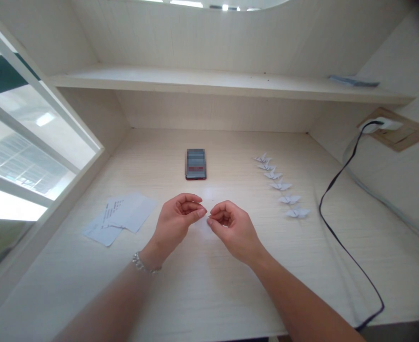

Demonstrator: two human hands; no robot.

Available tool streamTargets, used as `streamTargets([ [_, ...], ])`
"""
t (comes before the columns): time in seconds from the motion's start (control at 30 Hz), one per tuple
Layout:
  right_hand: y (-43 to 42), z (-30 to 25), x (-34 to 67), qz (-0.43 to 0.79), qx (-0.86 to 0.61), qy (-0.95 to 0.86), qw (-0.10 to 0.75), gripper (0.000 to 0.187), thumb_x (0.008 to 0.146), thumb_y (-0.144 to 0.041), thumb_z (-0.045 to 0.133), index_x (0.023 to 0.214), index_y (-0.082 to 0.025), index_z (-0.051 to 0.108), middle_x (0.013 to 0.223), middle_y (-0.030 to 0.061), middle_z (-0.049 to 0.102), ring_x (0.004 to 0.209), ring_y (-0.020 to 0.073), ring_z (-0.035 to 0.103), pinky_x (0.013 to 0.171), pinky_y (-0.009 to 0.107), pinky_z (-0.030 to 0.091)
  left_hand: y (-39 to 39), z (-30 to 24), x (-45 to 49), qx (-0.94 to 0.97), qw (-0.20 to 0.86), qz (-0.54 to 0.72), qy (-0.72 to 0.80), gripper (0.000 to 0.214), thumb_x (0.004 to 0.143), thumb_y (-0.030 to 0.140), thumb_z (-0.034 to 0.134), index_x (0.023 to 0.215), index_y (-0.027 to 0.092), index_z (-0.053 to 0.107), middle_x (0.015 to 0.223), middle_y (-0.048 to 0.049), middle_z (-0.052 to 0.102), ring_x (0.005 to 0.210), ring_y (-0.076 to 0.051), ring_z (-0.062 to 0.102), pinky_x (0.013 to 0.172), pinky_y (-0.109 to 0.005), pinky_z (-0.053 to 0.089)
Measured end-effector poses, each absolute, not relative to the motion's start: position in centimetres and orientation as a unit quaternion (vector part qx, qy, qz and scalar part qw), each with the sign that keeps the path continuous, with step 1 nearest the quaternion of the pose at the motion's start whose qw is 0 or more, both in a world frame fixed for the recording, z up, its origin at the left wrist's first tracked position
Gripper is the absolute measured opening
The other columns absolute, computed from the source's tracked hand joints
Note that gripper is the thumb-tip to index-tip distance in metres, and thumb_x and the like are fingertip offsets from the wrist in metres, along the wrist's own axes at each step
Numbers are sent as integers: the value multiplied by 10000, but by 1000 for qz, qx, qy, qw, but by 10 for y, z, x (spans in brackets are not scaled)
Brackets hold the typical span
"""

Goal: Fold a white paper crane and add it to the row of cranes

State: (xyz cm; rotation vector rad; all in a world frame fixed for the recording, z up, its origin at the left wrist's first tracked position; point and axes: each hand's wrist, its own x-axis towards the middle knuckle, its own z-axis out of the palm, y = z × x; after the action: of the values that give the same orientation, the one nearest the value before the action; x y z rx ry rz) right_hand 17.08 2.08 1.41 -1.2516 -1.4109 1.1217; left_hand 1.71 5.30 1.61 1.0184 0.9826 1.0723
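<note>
Pale wooden desk under a white shelf, window down the left side, and all the action sits dead centre! Left hand and right hand face each other, fingers curled inward, tips pinched and almost meeting just above the desk. Are they holding something? Whatever sits between those fingertips is tiny and pale against the desk, so I can't tell: could be a scrap of paper, could be nothing. For a pinch this fine, low wrists and steady fingertips look like the sound way to work. Off to the right, a line of six white paper cranes runs down the desk; to the left, overlapping printed sheets lie close to the left hand; ahead, a phone shows a blurred-out screen. A silver bracelet circles the left wrist. A black cable snakes along the right, its lower end cut off by the frame's edge.
</note>
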Motion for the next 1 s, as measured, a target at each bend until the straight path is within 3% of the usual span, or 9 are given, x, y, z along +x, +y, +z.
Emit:
streamTargets([
  [0.13,22,12,172,461,-510,-561,462,93,744,-182,594,821,-189,542,712,9,624,657,134,587,605,251,448,52,15,16,487,620,444,425,309,670,209,708,954,158,597,788,-43,685,744,-141,623,704,-252,472],
  [0.3,21,13,171,464,-506,-562,461,96,755,-208,595,829,-184,540,718,23,642,663,141,598,594,247,448,53,9,16,593,570,356,443,182,729,315,642,752,135,643,731,-46,650,693,-147,582,650,-256,450],
  [0.5,23,11,173,467,-525,-572,424,122,773,-241,573,879,-182,580,728,23,643,658,137,582,602,253,443,52,9,19,635,494,357,475,209,768,344,579,740,144,632,680,-18,611,638,-130,528,594,-235,409],
  [0.67,28,6,177,464,-538,-599,370,150,785,-275,547,682,-168,572,630,-3,568,573,109,491,521,232,375,50,13,22,618,498,356,494,216,757,338,578,685,136,609,607,6,559,566,-109,477,533,-217,372],
  [0.83,31,3,178,517,-512,-588,354,166,796,-297,526,706,-164,569,611,-11,550,559,105,480,507,226,361,51,13,22,607,500,357,505,219,743,341,592,664,137,600,591,14,547,554,-103,466,524,-213,362],
  [1.0,29,6,179,448,-531,-628,350,188,816,-291,492,686,-170,553,616,-8,552,563,109,480,516,229,353,52,12,21,579,528,367,501,234,729,362,607,678,133,614,609,13,562,550,-97,469,513,-207,352],
])
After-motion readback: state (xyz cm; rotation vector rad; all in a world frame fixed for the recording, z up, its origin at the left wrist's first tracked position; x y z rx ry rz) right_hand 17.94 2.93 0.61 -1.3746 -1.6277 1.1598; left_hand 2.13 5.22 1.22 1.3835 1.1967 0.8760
